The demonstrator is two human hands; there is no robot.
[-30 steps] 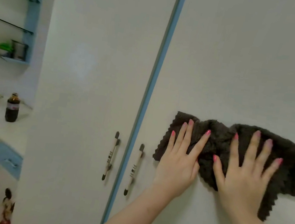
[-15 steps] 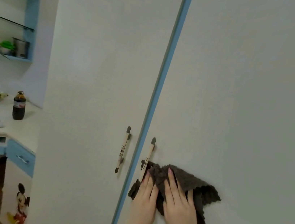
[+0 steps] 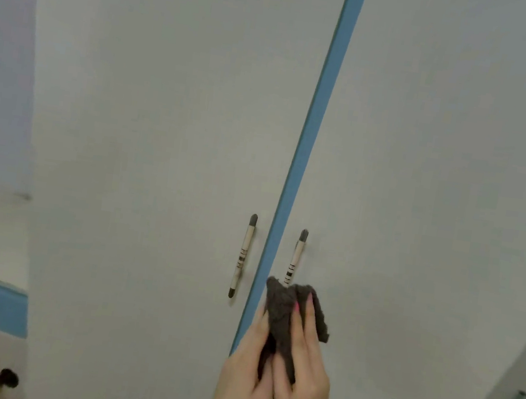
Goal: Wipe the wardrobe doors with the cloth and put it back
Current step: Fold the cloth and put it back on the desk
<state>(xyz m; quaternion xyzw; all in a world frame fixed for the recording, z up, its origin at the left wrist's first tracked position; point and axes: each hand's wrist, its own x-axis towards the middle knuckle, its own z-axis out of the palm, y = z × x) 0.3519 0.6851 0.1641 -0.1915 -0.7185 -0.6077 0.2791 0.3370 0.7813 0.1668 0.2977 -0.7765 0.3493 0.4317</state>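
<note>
Left hand (image 3: 243,376) and right hand (image 3: 304,374) both press the bunched dark cloth (image 3: 289,318) flat-fingered onto the right wardrobe door (image 3: 425,188), over its handle (image 3: 295,258) bottom; mid-wipe, next probably the left door (image 3: 165,118).

No legible text or labels anywhere.

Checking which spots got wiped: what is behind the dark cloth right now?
The cloth, bunched between the left hand and right hand, covers the right door handle's lower end and the door behind it; that part is hidden.
</note>
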